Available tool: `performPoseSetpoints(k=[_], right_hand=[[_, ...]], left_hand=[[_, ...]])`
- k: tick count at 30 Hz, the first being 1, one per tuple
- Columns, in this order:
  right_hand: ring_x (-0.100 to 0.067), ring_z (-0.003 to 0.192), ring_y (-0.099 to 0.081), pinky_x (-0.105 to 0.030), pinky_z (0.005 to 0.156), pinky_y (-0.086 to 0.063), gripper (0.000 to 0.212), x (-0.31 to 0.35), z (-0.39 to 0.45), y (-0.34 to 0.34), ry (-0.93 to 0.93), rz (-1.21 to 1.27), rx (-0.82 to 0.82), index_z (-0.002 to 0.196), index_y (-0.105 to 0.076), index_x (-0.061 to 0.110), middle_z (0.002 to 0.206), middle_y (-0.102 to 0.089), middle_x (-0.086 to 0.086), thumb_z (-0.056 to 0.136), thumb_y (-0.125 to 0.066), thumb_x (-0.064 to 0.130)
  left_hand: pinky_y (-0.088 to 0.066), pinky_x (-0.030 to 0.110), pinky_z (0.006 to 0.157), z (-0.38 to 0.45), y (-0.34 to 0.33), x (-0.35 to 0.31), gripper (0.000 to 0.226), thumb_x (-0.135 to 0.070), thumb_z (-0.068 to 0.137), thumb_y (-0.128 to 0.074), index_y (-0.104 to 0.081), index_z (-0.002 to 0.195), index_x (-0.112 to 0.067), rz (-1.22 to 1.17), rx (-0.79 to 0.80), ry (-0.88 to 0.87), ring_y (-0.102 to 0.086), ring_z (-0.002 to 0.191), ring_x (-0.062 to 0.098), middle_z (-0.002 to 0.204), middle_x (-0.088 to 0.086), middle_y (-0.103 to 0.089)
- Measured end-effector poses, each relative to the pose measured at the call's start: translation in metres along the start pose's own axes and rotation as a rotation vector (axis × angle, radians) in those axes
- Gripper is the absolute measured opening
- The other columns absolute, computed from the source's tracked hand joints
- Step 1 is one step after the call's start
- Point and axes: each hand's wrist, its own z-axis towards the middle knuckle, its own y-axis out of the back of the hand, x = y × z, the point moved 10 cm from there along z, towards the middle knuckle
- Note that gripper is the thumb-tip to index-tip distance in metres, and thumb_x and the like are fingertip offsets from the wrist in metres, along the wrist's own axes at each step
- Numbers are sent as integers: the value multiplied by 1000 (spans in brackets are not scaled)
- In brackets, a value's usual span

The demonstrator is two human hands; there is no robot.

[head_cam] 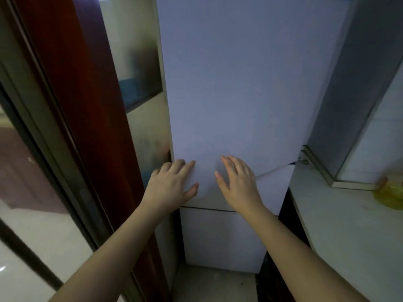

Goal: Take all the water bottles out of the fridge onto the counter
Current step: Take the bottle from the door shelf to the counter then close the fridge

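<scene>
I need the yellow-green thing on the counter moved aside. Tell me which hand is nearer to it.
Right. The right hand lies flat on the fridge door, on the side toward the yellow-green object; the left hand is at the door's far edge.

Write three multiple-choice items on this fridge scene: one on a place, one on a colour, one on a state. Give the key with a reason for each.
1. Where is the left hand?
A. at the left edge of the upper fridge door
B. flat on the counter
C. on the lower fridge door

2. What colour is the thing on the counter at far right?
A. red
B. yellow-green
C. black

3. What state is the upper fridge door in?
A. wide open
B. taken off
C. shut or nearly shut

Key: 1 A, its fingers lie at that door's left edge. 2 B, the blurred thing shows yellow-green. 3 C, no shelves or bottles show, and the right hand lies open on the door's front.
</scene>
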Motion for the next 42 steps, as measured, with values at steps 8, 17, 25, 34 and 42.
performPoseSetpoints(k=[8, 17, 25, 34, 42], right_hand=[[-30, 134, -42, -43, 109, -33, 49, -12, 58, -31, 38, 56, 49, 139, -51, 12, 142, -49, -10, 100, -49, 40], [-29, 137, -38, -46, 110, -32, 52, -19, 109, -73, 0, 70, 65, 143, -46, 12, 146, -44, -12, 99, -50, 40], [-30, 135, -40, -43, 111, -33, 56, -30, 143, -86, -72, 26, 15, 145, -44, 11, 145, -45, -15, 99, -51, 40], [-26, 131, -39, -42, 110, -34, 54, -50, 168, -97, -65, 41, 11, 146, -43, 19, 139, -45, -10, 98, -49, 43], [-25, 138, -33, -42, 113, -30, 60, -71, 192, -108, -47, 35, 48, 150, -36, 16, 148, -39, -11, 99, -46, 46]], left_hand=[[-47, 42, 90, 33, -21, 28, 64, -60, 89, -42, -38, 145, -28, -3, 18, 108, -49, 121, 28, 138, 1, -45], [-35, 42, 106, 72, -75, 55, 69, -58, 93, -39, -22, 152, -28, 9, 83, 106, -35, 138, 28, 158, 6, -27], [-24, 42, 114, 124, -108, 54, 71, -53, 96, -38, -14, 155, -22, -61, 72, -24, -18, 147, 27, 164, 3, -12], [-29, 48, 111, 164, -110, 44, 69, -48, 94, -46, -25, 154, -20, -65, 3, -69, -32, 140, 31, 158, 10, -29], [-19, 46, 117, 190, -136, 48, 75, -53, 97, -37, -4, 156, -23, -52, 79, 6, -9, 151, 27, 165, 7, -2]])
